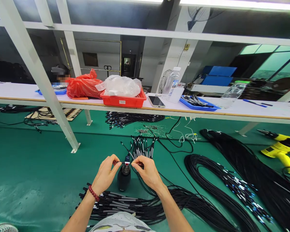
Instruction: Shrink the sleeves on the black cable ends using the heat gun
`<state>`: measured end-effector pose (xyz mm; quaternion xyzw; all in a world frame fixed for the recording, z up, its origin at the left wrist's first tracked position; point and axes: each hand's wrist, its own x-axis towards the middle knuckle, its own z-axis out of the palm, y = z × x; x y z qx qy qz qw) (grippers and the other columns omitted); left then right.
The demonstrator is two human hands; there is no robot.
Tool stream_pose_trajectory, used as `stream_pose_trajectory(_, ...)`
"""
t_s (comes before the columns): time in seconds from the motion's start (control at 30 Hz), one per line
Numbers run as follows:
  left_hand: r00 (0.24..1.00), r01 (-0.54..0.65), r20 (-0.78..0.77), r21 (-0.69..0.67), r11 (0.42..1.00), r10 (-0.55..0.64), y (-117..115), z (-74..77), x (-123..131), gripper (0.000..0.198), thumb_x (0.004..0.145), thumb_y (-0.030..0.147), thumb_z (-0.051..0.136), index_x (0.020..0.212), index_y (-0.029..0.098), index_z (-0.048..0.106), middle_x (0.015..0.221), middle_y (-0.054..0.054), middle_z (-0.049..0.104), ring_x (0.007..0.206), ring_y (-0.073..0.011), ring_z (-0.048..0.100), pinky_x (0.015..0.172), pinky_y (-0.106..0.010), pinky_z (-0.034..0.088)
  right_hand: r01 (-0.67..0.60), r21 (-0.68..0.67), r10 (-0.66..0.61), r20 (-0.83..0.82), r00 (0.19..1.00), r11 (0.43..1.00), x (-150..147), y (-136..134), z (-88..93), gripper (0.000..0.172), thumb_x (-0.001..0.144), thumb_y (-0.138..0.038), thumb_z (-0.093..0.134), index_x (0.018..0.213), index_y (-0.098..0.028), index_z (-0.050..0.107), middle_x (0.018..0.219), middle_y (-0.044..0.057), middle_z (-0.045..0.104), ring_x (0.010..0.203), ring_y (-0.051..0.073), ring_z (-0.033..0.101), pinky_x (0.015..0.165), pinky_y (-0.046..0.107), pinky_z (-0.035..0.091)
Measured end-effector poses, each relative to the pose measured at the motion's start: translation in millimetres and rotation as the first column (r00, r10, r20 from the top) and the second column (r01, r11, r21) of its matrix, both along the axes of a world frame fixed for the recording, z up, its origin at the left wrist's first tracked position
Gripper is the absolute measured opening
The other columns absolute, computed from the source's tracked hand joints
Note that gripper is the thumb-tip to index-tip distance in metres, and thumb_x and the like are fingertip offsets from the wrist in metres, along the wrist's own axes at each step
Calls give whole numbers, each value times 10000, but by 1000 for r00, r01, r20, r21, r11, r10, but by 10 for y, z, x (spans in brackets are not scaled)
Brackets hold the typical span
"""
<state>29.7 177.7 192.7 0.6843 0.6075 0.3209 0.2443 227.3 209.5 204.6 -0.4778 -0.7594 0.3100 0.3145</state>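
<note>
My left hand [106, 174], with a dark red bead bracelet at the wrist, pinches one side of a thin black cable. Across from it, my right hand [147, 171] pinches the other side. Between the fingertips a short white section of the cable [127, 162] shows, level over the metal nozzle of an upright black heat gun [124, 179]. Whether the cable touches the nozzle I cannot tell. Just beyond stands a cluster of black cables with grey sleeves [143, 147]. Nearest my body lies a thick cable bundle [125, 203], partly under my forearms.
On the right lie a looped cable bundle [207, 175] and a yellow heat gun [279, 149]. A raised white shelf [87, 102] carries a red bin [123, 101], a phone [156, 101], a blue tray [200, 104] and bottles. Its slanted post [60, 119] stands on the left.
</note>
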Motion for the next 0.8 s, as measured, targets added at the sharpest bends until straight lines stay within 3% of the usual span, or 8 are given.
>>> stream_pose_trajectory(0.17,998,-21,-67,3,1000,21,3,-11,5,399,955,428,298,645,209,421,632,17,510,633,-155,472,642,-279,334,-60,18,58,78,995,998,14,-19,17,324,919,-307,471,679,-177,645,653,1,631,612,129,534,579,240,359)
stream_pose_trajectory(0.3,1000,-1,-9,45,999,1,-4,-35,22,322,946,417,349,731,212,471,727,9,549,709,-164,506,692,-286,383,-9,15,9,-2,1000,1000,-5,-40,-14,259,881,-304,518,685,-176,629,674,6,632,628,133,537,568,232,369)
stream_pose_trajectory(0.43,998,-8,60,111,994,2,7,-52,26,211,933,373,405,925,222,553,925,-31,619,902,-199,561,848,-358,424,97,18,-93,-133,987,995,14,64,-125,236,842,-338,554,706,-167,645,682,16,646,645,146,561,609,240,417)
stream_pose_trajectory(0.53,994,-77,84,133,988,66,37,-109,-50,267,934,400,410,1094,234,544,1012,-52,630,983,-212,575,906,-395,426,304,11,-296,-198,934,953,170,280,-366,352,862,-445,487,850,-156,688,820,66,695,754,187,608,707,286,466)
stream_pose_trajectory(0.63,992,-124,-11,99,987,125,57,-333,-221,297,937,410,399,1140,239,531,1047,-54,635,1025,-215,577,924,-404,428,544,-41,-543,-157,825,838,425,448,-761,509,855,-509,399,1113,-135,627,1082,151,668,997,248,607,804,356,486)
stream_pose_trajectory(0.7,978,-123,-168,-5,992,120,49,-605,-353,270,943,342,382,1138,240,538,1102,-55,636,1086,-207,566,958,-400,412,565,-89,-571,-110,813,821,570,426,-1038,504,836,-506,372,1033,-132,646,913,151,691,902,263,645,725,374,508)
stream_pose_trajectory(0.8,910,-136,-415,-318,938,-8,-14,-1110,-492,336,891,128,384,1175,232,532,1252,-67,602,1196,-180,536,987,-358,395,475,-140,-487,-73,870,869,641,187,-1353,382,796,-486,431,855,-187,661,667,75,664,692,247,672,590,356,517)
